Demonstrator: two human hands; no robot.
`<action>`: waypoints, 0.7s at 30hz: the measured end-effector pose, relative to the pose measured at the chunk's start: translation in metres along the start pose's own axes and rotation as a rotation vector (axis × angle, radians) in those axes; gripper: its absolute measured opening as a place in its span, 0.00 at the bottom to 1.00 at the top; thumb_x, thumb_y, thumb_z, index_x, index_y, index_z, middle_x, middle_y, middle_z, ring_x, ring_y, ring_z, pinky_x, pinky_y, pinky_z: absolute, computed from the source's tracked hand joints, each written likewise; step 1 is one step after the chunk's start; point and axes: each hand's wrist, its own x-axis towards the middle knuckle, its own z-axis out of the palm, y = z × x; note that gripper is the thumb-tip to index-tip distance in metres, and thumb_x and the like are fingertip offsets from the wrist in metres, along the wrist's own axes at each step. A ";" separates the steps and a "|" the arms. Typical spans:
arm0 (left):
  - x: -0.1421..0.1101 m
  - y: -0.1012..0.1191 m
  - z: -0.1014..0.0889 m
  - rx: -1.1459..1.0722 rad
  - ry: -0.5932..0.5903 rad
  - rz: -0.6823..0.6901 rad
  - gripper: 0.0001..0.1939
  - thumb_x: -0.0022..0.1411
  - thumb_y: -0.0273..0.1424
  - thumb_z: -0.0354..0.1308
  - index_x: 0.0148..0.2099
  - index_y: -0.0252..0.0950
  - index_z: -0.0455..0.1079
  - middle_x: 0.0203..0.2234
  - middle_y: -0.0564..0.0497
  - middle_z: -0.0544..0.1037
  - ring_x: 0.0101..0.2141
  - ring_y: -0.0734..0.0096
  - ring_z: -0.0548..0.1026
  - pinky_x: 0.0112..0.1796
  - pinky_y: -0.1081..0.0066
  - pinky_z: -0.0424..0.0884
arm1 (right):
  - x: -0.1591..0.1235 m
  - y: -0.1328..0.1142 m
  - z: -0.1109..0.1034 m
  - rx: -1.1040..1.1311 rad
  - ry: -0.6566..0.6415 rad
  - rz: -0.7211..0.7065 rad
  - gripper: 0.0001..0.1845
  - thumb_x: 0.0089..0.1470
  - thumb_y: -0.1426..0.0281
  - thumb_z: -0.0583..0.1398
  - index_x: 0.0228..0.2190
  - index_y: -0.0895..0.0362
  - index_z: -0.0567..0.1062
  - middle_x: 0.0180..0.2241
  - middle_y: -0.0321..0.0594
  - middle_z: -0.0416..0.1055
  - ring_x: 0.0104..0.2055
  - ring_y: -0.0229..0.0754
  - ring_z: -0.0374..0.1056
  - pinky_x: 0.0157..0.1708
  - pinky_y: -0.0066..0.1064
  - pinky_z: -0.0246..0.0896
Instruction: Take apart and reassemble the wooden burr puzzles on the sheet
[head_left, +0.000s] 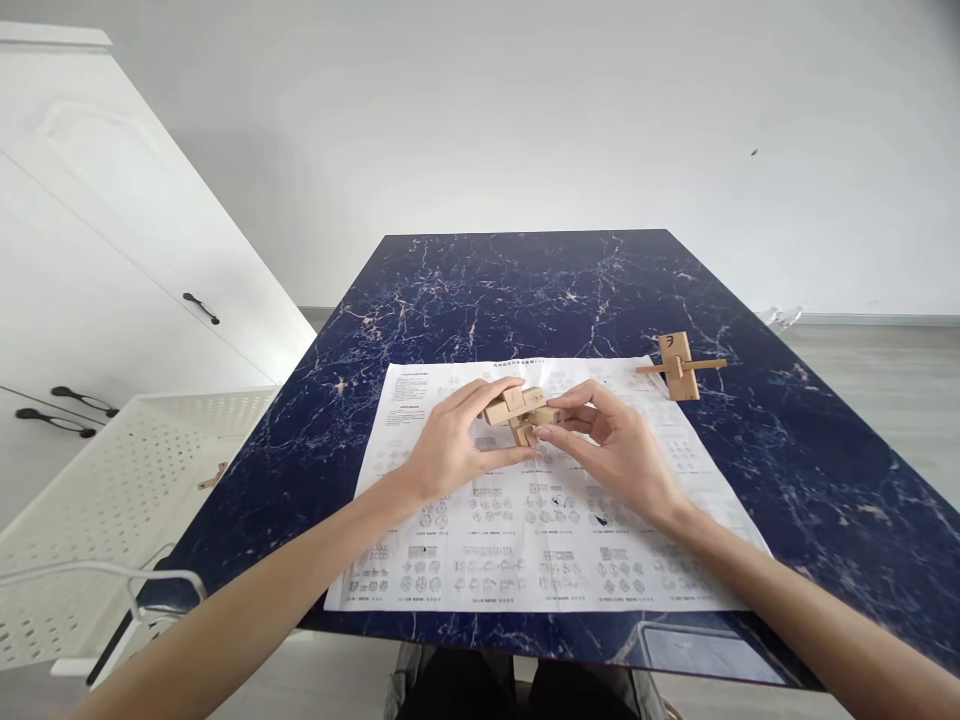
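Observation:
Between my two hands is a wooden burr puzzle (517,407), made of interlocking light-coloured bars, held just over a printed sheet (517,520). My left hand (457,437) grips it from the left, fingers along its top and thumb under its lower side. On the right, my right hand (607,440) pinches the end of one bar between thumb and fingers. The inner joints of the puzzle are partly hidden by the fingers. The sheet carries rows of small line diagrams and lies creased across the near part of the table.
A second wooden puzzle (679,367), cross-shaped, rests at the sheet's upper right corner. The dark blue marbled table (510,290) has a flat clear-topped object (712,650) at its front edge. Left stand a white perforated basket (135,470) with a wooden piece (213,476) and a white cabinet (127,230).

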 end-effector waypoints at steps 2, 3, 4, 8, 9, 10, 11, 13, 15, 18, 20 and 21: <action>-0.001 0.000 0.000 0.010 -0.001 -0.009 0.36 0.65 0.51 0.72 0.69 0.45 0.67 0.53 0.46 0.83 0.50 0.56 0.83 0.52 0.55 0.81 | -0.001 0.001 0.000 -0.058 0.020 -0.055 0.15 0.62 0.56 0.72 0.40 0.52 0.78 0.41 0.41 0.77 0.42 0.47 0.80 0.48 0.47 0.81; -0.001 0.000 0.001 0.011 -0.006 -0.018 0.37 0.66 0.51 0.72 0.69 0.45 0.66 0.53 0.46 0.83 0.50 0.55 0.83 0.52 0.55 0.81 | -0.001 0.001 0.000 -0.094 0.029 -0.081 0.15 0.62 0.57 0.72 0.40 0.52 0.78 0.41 0.41 0.77 0.42 0.47 0.80 0.48 0.48 0.81; -0.002 0.000 0.001 0.009 -0.018 -0.026 0.37 0.66 0.51 0.72 0.69 0.45 0.66 0.52 0.46 0.83 0.50 0.56 0.83 0.52 0.55 0.81 | -0.002 0.002 -0.001 -0.129 0.037 -0.105 0.14 0.63 0.57 0.72 0.40 0.52 0.78 0.40 0.41 0.76 0.41 0.47 0.80 0.48 0.48 0.81; -0.004 0.001 0.002 -0.015 -0.100 -0.034 0.37 0.67 0.51 0.71 0.70 0.44 0.65 0.55 0.44 0.82 0.51 0.54 0.83 0.53 0.53 0.81 | -0.004 0.001 -0.001 -0.270 0.023 -0.197 0.13 0.66 0.57 0.70 0.40 0.51 0.77 0.39 0.41 0.76 0.39 0.48 0.79 0.42 0.47 0.81; -0.005 0.002 0.002 -0.016 -0.110 -0.035 0.37 0.67 0.52 0.70 0.70 0.45 0.65 0.57 0.44 0.81 0.53 0.52 0.82 0.55 0.52 0.80 | -0.004 0.000 -0.001 -0.299 0.015 -0.220 0.12 0.67 0.57 0.69 0.40 0.51 0.77 0.39 0.42 0.77 0.39 0.48 0.79 0.41 0.46 0.80; -0.005 0.002 0.002 -0.011 -0.113 -0.040 0.37 0.66 0.53 0.70 0.70 0.46 0.65 0.58 0.43 0.81 0.54 0.50 0.82 0.56 0.50 0.79 | -0.005 -0.002 -0.001 -0.325 0.007 -0.242 0.12 0.67 0.56 0.68 0.40 0.51 0.76 0.39 0.42 0.78 0.38 0.48 0.79 0.40 0.45 0.80; -0.005 0.002 0.003 -0.003 -0.110 -0.046 0.38 0.66 0.53 0.71 0.70 0.46 0.66 0.58 0.43 0.81 0.55 0.49 0.81 0.57 0.48 0.78 | -0.005 -0.004 -0.001 -0.349 0.001 -0.262 0.12 0.68 0.56 0.68 0.40 0.50 0.76 0.38 0.42 0.79 0.38 0.48 0.79 0.38 0.44 0.79; -0.005 0.003 0.003 0.011 -0.104 -0.054 0.38 0.65 0.54 0.71 0.69 0.46 0.67 0.57 0.44 0.82 0.55 0.49 0.81 0.58 0.47 0.78 | -0.006 -0.007 -0.001 -0.393 -0.006 -0.305 0.11 0.69 0.56 0.67 0.40 0.50 0.76 0.36 0.41 0.80 0.36 0.47 0.78 0.35 0.42 0.77; -0.005 0.004 0.003 0.011 -0.102 -0.057 0.37 0.65 0.53 0.71 0.69 0.46 0.67 0.55 0.44 0.82 0.54 0.50 0.81 0.57 0.48 0.78 | -0.006 -0.010 -0.002 -0.434 -0.006 -0.356 0.10 0.70 0.58 0.66 0.40 0.51 0.77 0.34 0.40 0.80 0.34 0.47 0.78 0.33 0.40 0.75; -0.005 0.005 0.002 -0.016 -0.112 -0.064 0.36 0.66 0.50 0.71 0.70 0.46 0.67 0.56 0.45 0.82 0.54 0.51 0.81 0.56 0.50 0.79 | -0.005 -0.012 -0.004 -0.488 -0.017 -0.421 0.08 0.71 0.61 0.66 0.41 0.52 0.78 0.34 0.41 0.81 0.33 0.45 0.78 0.29 0.36 0.72; -0.005 0.005 0.002 -0.038 -0.132 -0.082 0.37 0.66 0.49 0.72 0.70 0.46 0.66 0.57 0.44 0.81 0.54 0.51 0.81 0.56 0.51 0.78 | -0.003 -0.010 -0.005 -0.530 -0.031 -0.439 0.08 0.71 0.61 0.66 0.41 0.53 0.79 0.33 0.41 0.81 0.29 0.43 0.77 0.26 0.35 0.69; -0.005 0.005 0.002 -0.048 -0.146 -0.094 0.37 0.66 0.49 0.72 0.71 0.46 0.65 0.57 0.45 0.81 0.53 0.51 0.81 0.56 0.51 0.78 | -0.003 -0.009 -0.006 -0.553 -0.043 -0.443 0.09 0.72 0.61 0.65 0.41 0.53 0.79 0.32 0.41 0.81 0.28 0.43 0.76 0.25 0.35 0.68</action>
